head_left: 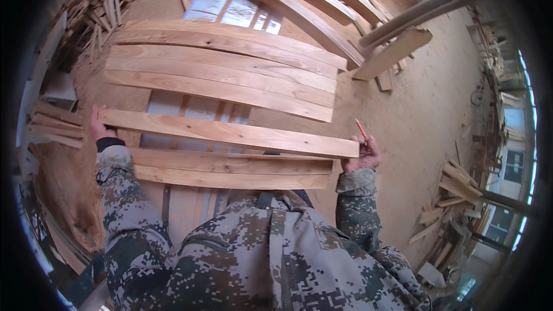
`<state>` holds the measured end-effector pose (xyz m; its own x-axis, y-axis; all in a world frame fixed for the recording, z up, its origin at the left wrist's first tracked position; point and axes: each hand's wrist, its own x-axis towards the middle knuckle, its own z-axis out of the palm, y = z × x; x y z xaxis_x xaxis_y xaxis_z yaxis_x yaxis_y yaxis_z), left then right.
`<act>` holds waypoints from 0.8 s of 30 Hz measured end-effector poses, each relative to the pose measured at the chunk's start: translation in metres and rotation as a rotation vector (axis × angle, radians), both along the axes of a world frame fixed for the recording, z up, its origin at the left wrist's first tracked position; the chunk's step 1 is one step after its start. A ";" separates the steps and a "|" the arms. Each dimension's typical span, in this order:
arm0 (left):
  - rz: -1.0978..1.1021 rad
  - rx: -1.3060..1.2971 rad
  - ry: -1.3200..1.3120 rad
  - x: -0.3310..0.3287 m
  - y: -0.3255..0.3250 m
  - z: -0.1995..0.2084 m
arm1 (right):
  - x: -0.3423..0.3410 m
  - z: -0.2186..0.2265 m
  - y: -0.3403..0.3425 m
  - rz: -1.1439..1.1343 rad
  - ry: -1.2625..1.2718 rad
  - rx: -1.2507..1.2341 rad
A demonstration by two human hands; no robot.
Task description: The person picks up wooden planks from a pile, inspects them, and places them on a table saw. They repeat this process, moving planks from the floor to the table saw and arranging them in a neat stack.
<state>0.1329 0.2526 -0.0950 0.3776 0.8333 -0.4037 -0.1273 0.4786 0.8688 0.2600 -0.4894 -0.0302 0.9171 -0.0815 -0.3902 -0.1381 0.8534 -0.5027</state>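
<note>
A long pale wooden board (230, 132) spans the space in front of me, gripped at both ends. Its left end is in my left hand (101, 124), the fingers upright against the end. At the other end my right hand (364, 154) holds the board and also a red pencil (361, 129) that sticks up between the fingers. Beyond it lie several boards side by side (224, 69). Closer to my body, under the held board, are two more boards (230, 171) lying edge to edge.
Long beams (288, 8) lie at the far side, by a wooden plank (394, 55) at the far right. Scrap wood is heaped at the far left (109, 3) and to the right (452, 196). Short boards (57, 125) are stacked at the left. Dusty floor (426, 109) stretches along the right.
</note>
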 end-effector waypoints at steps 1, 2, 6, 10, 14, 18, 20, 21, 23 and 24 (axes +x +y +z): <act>0.036 0.009 0.074 0.002 0.000 0.000 | 0.001 -0.001 0.000 0.021 -0.020 -0.019; -0.005 0.006 0.166 0.004 -0.002 0.000 | 0.000 -0.002 0.000 0.001 0.007 -0.059; -0.146 0.114 0.420 0.006 -0.009 0.014 | 0.002 -0.012 -0.001 0.231 -0.088 -0.432; -0.362 0.351 0.775 0.003 -0.018 0.023 | 0.001 -0.023 -0.001 0.424 0.178 -0.756; -0.364 0.411 0.965 0.007 -0.020 0.018 | 0.002 -0.026 0.000 0.514 0.423 -0.782; -0.500 0.263 1.010 0.015 -0.003 0.004 | 0.008 -0.025 0.004 0.543 0.471 -0.811; -0.479 0.185 0.936 0.012 0.010 -0.009 | 0.011 -0.022 0.004 0.539 0.493 -0.825; -0.456 0.198 0.932 0.011 0.016 -0.019 | 0.011 -0.021 0.005 0.540 0.510 -0.835; -0.443 0.247 0.896 0.006 0.032 -0.034 | 0.012 -0.020 0.004 0.528 0.537 -0.836; -0.392 0.226 0.882 0.004 0.039 -0.039 | 0.012 -0.020 0.004 0.517 0.548 -0.828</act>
